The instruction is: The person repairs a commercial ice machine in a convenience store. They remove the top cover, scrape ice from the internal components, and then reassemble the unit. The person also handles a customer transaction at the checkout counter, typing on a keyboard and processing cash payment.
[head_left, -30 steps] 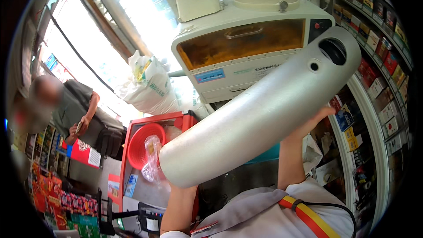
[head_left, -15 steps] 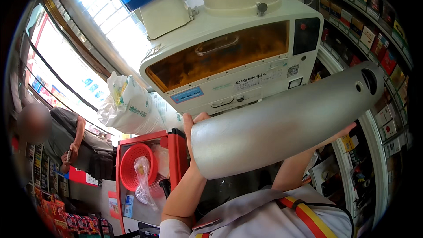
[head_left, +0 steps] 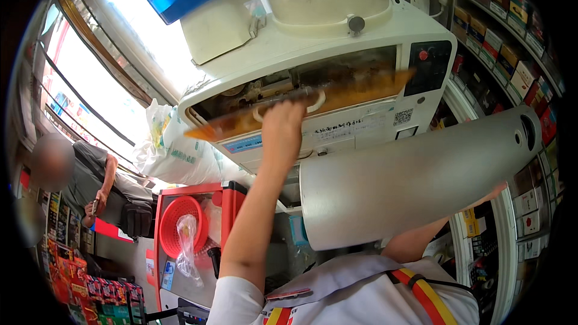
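Observation:
My left hand (head_left: 285, 121) grips the curved handle (head_left: 316, 102) of a see-through amber cover (head_left: 355, 92). This cover is tilted outward from the front of a white machine (head_left: 337, 36), and mechanical parts show in the opening behind it. A large silver-grey cylinder (head_left: 409, 180), with holes near its far right end, lies slantwise in front of me. My right hand (head_left: 497, 192) supports it from underneath. Fingertips of that hand show past the cylinder's lower right side; the palm is hidden.
Left of me, a red-edged counter (head_left: 232, 204) bears a red plastic basket (head_left: 180, 219) with a clear bag. White plastic sacks (head_left: 180, 156) stand beside the machine. Shelves of small boxes (head_left: 512, 54) line the right. A person (head_left: 99, 180) stands at the far left.
My left hand has left the cylinder's near end and taken hold of the cover's handle. The cover has swung outward. The cylinder has shifted to the right, still on my right hand.

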Demonstrator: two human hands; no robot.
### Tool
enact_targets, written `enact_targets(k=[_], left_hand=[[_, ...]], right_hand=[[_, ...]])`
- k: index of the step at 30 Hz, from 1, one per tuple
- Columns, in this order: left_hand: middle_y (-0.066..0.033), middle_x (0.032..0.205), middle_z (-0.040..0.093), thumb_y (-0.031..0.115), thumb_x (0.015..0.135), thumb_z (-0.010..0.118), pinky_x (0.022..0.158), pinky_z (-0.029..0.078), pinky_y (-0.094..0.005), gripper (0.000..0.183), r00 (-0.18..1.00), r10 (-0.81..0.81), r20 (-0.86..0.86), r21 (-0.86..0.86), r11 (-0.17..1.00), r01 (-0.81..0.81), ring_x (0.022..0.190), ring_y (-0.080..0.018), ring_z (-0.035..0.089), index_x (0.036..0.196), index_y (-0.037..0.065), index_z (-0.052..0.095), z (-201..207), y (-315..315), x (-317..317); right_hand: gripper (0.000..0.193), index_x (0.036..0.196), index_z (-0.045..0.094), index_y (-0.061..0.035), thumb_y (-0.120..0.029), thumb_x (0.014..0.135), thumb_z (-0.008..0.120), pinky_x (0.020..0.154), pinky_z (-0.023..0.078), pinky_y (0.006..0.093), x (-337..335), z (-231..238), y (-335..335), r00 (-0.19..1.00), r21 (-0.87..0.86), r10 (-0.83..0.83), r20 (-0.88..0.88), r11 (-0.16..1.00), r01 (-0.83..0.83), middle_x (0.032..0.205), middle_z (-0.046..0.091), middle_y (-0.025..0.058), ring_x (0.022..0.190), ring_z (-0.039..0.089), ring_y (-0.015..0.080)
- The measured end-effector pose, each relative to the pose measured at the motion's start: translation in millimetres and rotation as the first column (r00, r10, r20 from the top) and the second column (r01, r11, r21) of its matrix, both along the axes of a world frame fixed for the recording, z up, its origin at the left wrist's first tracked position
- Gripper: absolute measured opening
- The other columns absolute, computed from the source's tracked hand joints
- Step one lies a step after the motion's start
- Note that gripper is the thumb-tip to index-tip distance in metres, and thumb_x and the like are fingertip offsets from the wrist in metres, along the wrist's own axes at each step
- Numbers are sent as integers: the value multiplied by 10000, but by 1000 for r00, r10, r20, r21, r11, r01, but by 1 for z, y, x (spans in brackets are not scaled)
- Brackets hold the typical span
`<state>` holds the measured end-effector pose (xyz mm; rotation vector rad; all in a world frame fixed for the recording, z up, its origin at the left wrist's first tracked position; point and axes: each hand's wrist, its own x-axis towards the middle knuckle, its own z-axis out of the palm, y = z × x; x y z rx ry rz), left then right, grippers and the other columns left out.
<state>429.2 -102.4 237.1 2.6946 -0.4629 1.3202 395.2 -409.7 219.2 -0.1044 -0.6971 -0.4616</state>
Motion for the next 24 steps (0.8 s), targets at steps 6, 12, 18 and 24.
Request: enact_targets(k=[6, 12, 18, 24], left_hand=[[-130, 837, 601, 142, 751, 598, 665, 470, -355, 225, 941, -178, -288, -288, 953, 92, 759, -282, 586, 954, 45, 617, -91, -22, -98], [-174, 1240, 486, 320, 841, 582, 928, 414, -376, 551, 637, -702, -318, -908, 420, 9, 1119, -304, 501, 1309, 114, 379, -75, -1, -187], [-136, 1441, 206, 586, 678, 702, 1062, 240, -436, 1173, 773, -624, 117, -983, 36, 178, 1316, -278, 264, 1431, 29, -6, -44, 19, -212], [-119, 1311, 428, 387, 744, 692, 1013, 325, -409, 842, 881, -370, 294, -952, -196, 236, 1209, -259, 427, 1371, 13, 273, -41, 64, -218]], right_hand=[[702, 1354, 386, -108, -611, 864, 399, 1018, 356, 438, 1, 3, 0, 999, -34, 16, 29, 999, -15, 1342, 428, 97, 1221, 423, 260], [678, 1322, 428, -97, -605, 876, 386, 1002, 383, 386, -13, -5, 39, 999, -88, 25, -26, 996, -27, 1312, 466, 73, 1191, 459, 215], [661, 1343, 390, -138, -610, 881, 378, 979, 399, 391, -36, -10, 114, 913, 51, -37, -406, 997, 64, 1305, 452, 46, 1166, 466, 230], [650, 1344, 377, -144, -616, 900, 329, 966, 391, 380, -48, -11, 191, 812, -69, -32, -582, 998, -11, 1294, 457, 27, 1168, 461, 204]])
